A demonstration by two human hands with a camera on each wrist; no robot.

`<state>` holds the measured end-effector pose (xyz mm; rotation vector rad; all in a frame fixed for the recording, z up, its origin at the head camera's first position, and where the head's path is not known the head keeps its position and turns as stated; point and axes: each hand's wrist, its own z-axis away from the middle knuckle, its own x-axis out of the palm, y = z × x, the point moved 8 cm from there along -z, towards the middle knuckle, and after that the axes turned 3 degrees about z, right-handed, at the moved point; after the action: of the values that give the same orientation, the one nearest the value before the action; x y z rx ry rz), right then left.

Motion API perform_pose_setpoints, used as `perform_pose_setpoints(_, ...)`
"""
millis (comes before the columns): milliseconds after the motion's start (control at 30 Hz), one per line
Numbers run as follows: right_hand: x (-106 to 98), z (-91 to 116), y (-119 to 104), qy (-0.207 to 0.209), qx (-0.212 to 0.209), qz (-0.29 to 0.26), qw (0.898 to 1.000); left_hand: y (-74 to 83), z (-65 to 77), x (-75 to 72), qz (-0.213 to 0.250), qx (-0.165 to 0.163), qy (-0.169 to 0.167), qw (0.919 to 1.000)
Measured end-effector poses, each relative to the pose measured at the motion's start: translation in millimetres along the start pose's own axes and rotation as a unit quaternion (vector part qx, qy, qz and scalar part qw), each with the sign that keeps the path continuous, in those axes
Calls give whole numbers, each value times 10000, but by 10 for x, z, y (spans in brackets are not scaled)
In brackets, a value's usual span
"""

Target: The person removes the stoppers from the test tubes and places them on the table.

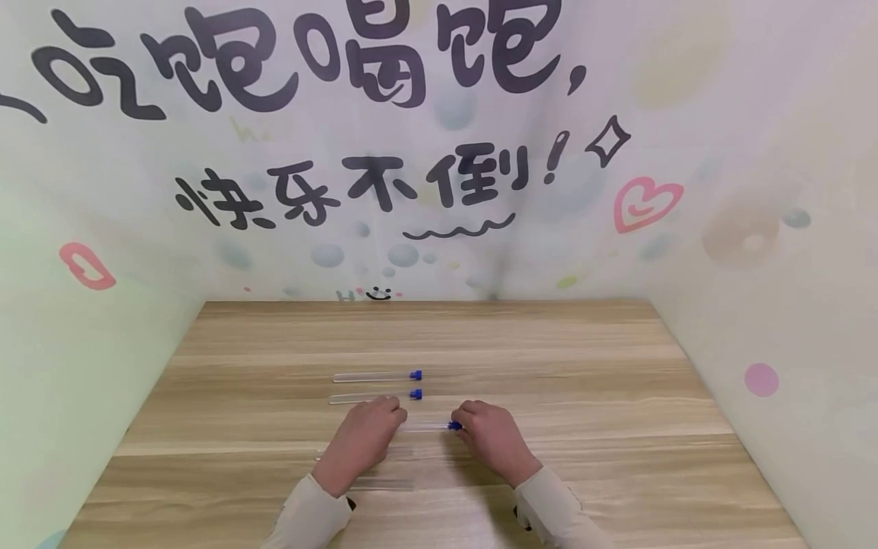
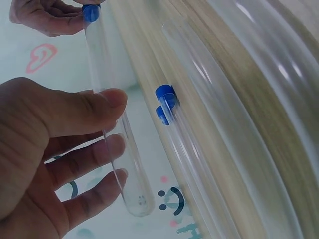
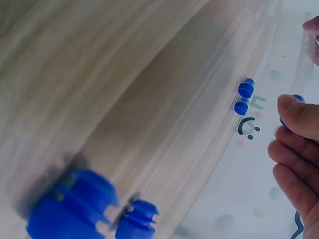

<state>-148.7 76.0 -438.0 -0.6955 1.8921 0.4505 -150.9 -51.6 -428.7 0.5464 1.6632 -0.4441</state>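
Note:
My left hand (image 1: 370, 431) grips a clear test tube (image 2: 137, 194) between thumb and fingers, raised with its rounded end low in the left wrist view. The fingers of my right hand (image 1: 495, 438) pinch a blue cap (image 2: 91, 12) at the tube's mouth. Beyond the hands lie two test tubes with blue caps on, a farther one (image 1: 370, 377) and a nearer one (image 1: 343, 399), side by side on the table. Below my left hand are two tubes without caps; the nearer tube (image 1: 384, 485) is partly covered by the left forearm.
Two loose blue caps, a large-looking one (image 3: 75, 209) and a smaller-looking one (image 3: 137, 221), sit on the wood-grain table (image 1: 583, 366) in the right wrist view. A printed wall cloth (image 1: 480, 259) rises behind the table and along both its sides.

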Motion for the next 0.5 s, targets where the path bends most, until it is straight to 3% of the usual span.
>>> perform_pose_setpoints(267, -58, 24, -41, 428, -512, 301, 9973, 24, -46, 27, -72, 220, 108, 9997)
perform_pose_setpoints(500, -57, 42, -30, 459, -466, 388, 9971, 40, -42, -6, -124, 259, 312, 9991)
